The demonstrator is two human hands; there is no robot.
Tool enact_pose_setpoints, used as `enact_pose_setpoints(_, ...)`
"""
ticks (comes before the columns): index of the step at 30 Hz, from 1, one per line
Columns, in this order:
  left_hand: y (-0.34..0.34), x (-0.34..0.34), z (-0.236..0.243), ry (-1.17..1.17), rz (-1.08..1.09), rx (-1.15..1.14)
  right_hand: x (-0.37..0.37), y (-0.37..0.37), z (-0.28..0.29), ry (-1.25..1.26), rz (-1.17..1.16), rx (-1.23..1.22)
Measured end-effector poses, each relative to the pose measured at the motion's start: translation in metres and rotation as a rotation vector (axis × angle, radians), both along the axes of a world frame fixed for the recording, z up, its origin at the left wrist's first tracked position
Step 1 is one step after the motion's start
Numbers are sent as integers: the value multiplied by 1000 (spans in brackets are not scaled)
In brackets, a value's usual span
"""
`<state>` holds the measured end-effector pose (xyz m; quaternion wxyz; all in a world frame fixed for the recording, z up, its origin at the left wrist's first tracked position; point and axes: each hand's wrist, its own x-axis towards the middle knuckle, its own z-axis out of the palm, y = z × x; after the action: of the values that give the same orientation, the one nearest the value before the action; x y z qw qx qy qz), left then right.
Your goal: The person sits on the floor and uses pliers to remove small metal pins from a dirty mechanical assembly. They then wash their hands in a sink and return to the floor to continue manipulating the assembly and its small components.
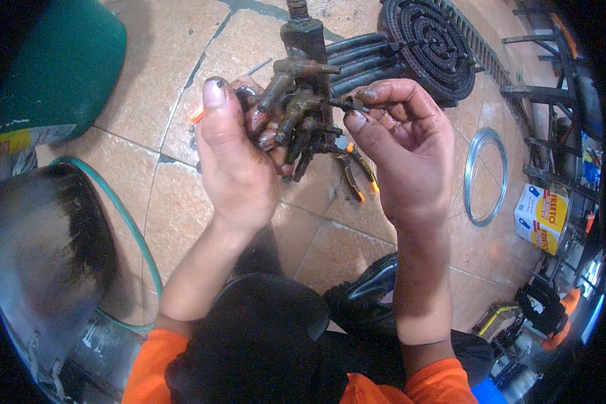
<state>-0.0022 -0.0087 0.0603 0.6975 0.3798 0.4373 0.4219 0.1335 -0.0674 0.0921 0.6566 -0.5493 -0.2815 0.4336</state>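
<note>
Pipe assembly (301, 104): at 12 o'clock on my view, between the two hands; greasy, stubs on its body, threaded top end cut by the upper picture edge.
Left hand (236, 151): at 10 o'clock; I have it wrapped on the pipe assembly, thumb up on the near side, other fingers partly hidden behind the stubs.
Right hand (414, 151): at 2 o'clock; I have it narrowed to a pinch, thumb and index finger on a small dark stem (347, 104).
Stem tip: points to 9 o'clock, at the assembly's right edge; I cannot tell whether they touch.
Burner side: black ring burner (427, 47) at 1 o'clock; its black pipes (363, 57) run behind the assembly and limit room there.
Pliers (354, 176): at 2 o'clock, just beside the right wrist in my view, orange-and-black handles toward 5 o'clock.
Right margin: tile floor (468, 246) shows between the right forearm and a wire coil (469, 192) at 3 o'clock; a black rack (535, 94) bounds the 2 o'clock side.
Left margin: green bucket (71, 74) at 10 o'clock, dark rounded vessel (47, 236) at 9; a strip of tile separates both from the left hand, with a green hose (133, 229) curving along it.
</note>
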Motion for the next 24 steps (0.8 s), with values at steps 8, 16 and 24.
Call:
enact_pose_setpoints(8,8,-2,-2,-315,37,-251,7,0,-3,89,55,-13)
enact_pose_setpoints(16,22,-13,-30,-812,-191,-285,7,-4,10,147,103,-47)
enact_pose_setpoints(24,23,-11,-42,-994,-257,-263,8,-9,17,109,82,-34)
